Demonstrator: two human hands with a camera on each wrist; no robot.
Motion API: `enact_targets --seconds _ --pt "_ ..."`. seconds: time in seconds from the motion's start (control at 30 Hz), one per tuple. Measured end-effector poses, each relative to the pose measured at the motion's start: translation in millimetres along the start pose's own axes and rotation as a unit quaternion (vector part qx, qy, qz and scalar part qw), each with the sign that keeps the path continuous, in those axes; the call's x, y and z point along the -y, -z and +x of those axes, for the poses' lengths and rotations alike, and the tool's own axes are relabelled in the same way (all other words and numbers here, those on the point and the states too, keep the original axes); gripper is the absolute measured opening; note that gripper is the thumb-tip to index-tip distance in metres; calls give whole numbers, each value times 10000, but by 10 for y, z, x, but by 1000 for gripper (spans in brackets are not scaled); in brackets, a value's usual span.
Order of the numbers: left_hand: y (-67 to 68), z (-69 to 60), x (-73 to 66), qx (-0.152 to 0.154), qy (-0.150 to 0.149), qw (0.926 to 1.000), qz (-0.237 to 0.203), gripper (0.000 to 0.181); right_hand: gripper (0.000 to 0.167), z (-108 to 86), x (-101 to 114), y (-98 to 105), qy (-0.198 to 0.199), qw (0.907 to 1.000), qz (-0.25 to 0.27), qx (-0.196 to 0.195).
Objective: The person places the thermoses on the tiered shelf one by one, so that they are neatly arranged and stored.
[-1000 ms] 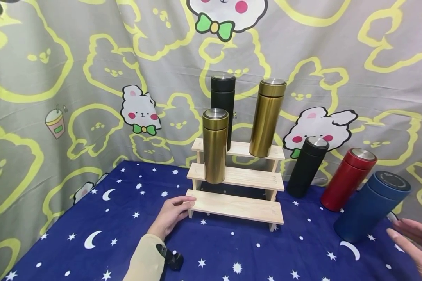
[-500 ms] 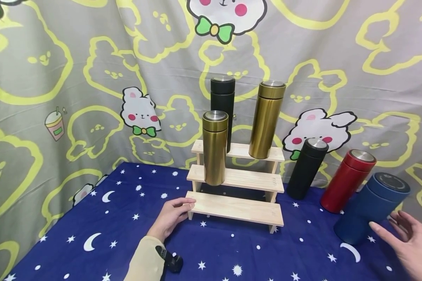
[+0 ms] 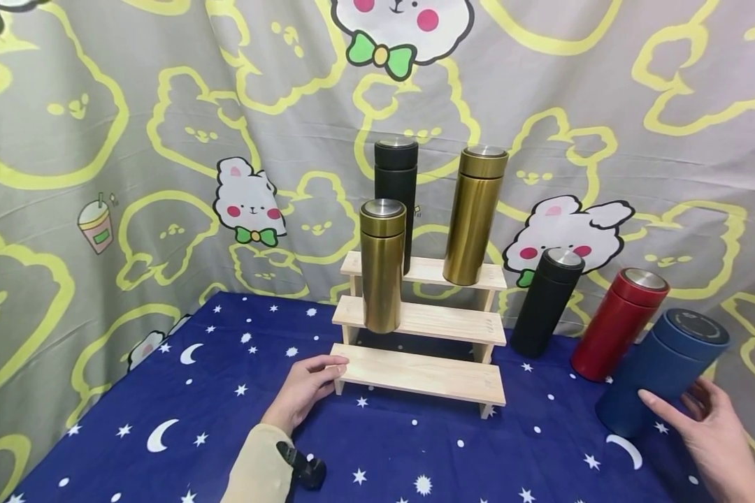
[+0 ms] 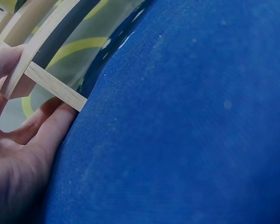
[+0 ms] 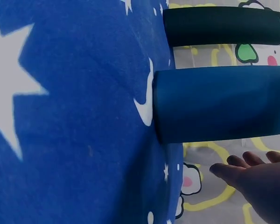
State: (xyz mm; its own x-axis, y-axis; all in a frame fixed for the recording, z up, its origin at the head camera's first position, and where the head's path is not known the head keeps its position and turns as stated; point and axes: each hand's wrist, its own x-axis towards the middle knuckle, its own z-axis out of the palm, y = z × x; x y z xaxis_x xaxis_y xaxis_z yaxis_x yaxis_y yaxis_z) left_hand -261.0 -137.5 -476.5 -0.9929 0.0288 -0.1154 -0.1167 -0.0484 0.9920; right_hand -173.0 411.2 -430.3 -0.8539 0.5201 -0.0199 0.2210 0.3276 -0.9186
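Observation:
A three-tier wooden stand point(image 3: 415, 374) stands mid-table, its lowest step's left end pinched by my left hand point(image 3: 307, 388). In the left wrist view, the thumb and fingers of my left hand point(image 4: 18, 154) lie around the board end point(image 4: 35, 51). A shorter gold bottle point(image 3: 382, 279) is on the middle tier; a black bottle point(image 3: 396, 175) and a gold bottle point(image 3: 475, 223) are on the top. At the right, my right hand point(image 3: 717, 440) is around the blue bottle's point(image 3: 654, 377) side, thumb in front. In the right wrist view, its fingers point(image 5: 238, 165) are apart from the blue bottle point(image 5: 224, 105).
A black bottle point(image 3: 547, 304) and a red bottle point(image 3: 619, 325) stand between the stand and the blue bottle. Dark blue cloth with stars and moons point(image 3: 226, 419) covers the table. A grey patterned curtain point(image 3: 182, 119) hangs behind.
My right hand has moved left from the right edge to the blue bottle, its thumb now in front of it. My left hand stays on the lowest step; the bottles stand as before.

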Motion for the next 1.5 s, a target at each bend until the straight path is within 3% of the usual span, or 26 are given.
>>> enact_targets --seconds 0.63,1.0,1.2,1.33,1.5 --pt "-2 -33 -55 47 -73 10000 -24 26 95 32 -2 -45 50 9984 -550 -103" --pt "8 -22 -40 55 -49 10000 -5 26 99 -34 92 -55 -302 9983 -459 -168" --pt "13 -44 -35 16 -9 10000 -35 25 101 -38 126 -54 74 9966 -822 -4" --pt "4 -57 -41 31 -31 10000 -57 26 103 -56 203 -60 167 9967 -769 176" --pt "-14 -54 -56 57 -50 10000 -63 27 94 -117 309 -80 550 9937 -943 273"
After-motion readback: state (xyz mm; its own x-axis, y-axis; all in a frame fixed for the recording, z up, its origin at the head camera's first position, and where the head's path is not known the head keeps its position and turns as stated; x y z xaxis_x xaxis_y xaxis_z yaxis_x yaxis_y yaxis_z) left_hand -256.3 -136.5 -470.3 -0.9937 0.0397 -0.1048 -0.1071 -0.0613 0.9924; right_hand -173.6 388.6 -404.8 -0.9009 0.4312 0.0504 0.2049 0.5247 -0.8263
